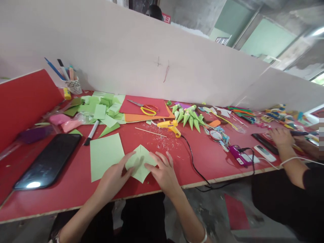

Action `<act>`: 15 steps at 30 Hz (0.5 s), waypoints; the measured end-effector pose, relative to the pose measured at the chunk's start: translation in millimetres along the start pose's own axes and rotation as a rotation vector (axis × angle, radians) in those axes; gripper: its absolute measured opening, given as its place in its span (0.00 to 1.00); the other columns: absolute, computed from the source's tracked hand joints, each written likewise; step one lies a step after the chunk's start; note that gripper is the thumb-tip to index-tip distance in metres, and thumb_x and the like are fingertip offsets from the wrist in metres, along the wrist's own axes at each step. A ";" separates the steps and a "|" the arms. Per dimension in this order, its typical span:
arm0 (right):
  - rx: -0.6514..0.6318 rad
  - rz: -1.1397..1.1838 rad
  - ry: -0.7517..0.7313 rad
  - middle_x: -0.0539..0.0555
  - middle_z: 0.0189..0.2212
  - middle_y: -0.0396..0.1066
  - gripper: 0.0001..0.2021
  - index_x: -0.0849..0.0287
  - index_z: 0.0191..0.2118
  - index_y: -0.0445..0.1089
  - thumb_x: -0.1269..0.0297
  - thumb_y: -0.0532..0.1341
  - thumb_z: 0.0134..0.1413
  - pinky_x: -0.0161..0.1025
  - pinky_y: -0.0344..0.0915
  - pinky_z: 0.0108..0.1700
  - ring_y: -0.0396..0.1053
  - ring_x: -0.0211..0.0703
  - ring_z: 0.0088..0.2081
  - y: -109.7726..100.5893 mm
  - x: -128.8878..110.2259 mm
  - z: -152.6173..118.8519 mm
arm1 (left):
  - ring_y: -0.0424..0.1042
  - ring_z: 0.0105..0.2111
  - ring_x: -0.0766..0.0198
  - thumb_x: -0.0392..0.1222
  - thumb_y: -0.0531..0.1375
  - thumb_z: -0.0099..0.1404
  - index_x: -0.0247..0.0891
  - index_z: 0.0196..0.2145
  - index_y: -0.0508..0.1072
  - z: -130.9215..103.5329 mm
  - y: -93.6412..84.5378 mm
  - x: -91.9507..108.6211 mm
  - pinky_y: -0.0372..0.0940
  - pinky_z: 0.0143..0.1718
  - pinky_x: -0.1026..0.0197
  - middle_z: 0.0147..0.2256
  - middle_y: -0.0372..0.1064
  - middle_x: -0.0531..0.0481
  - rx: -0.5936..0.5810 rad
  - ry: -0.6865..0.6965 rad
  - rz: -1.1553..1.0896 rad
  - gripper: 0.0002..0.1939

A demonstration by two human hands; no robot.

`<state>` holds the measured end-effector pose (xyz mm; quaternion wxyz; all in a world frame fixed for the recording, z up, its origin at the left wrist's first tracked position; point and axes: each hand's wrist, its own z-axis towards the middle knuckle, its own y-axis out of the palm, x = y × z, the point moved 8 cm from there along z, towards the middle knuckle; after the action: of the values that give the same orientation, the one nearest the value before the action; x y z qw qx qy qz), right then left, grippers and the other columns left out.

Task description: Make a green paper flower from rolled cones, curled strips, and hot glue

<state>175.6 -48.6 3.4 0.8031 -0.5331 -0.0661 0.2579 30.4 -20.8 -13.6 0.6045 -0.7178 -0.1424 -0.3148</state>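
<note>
A creased light green paper square (140, 163) lies turned like a diamond near the table's front edge. My left hand (115, 173) rests at its left side, thumb and fingers apart. On the right side of the paper, my right hand (163, 170) has its fingers spread, with fingertips touching the sheet. Just left of them is a flat light green sheet (107, 157). Beyond the paper lie a thin wooden stick (151, 132) and a yellow glue gun (170, 127) with a black cord.
A black phone (48, 160) and a marker (91, 132) lie left, below green paper pieces (100, 111). Scissors (143, 107) rest on red paper. Folded green cones (188, 116) stand behind the glue gun. At right, another person's hand (282, 138) is near a purple power strip (240, 156).
</note>
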 end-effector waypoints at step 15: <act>-0.180 0.331 0.106 0.51 0.32 0.70 0.10 0.58 0.32 0.69 0.66 0.51 0.58 0.37 0.56 0.45 0.65 0.37 0.36 2.9 15.9 13.6 | 0.68 0.40 0.59 0.52 0.55 0.57 0.44 0.43 0.70 0.1 -5.6 12.4 0.62 0.37 0.62 0.43 0.67 0.50 -0.035 0.315 0.279 0.18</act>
<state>183.1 -28.9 3.9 0.7011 -0.6193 0.0422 0.3509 36.6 -21.5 -1.6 0.6443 -0.6829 0.0600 -0.3390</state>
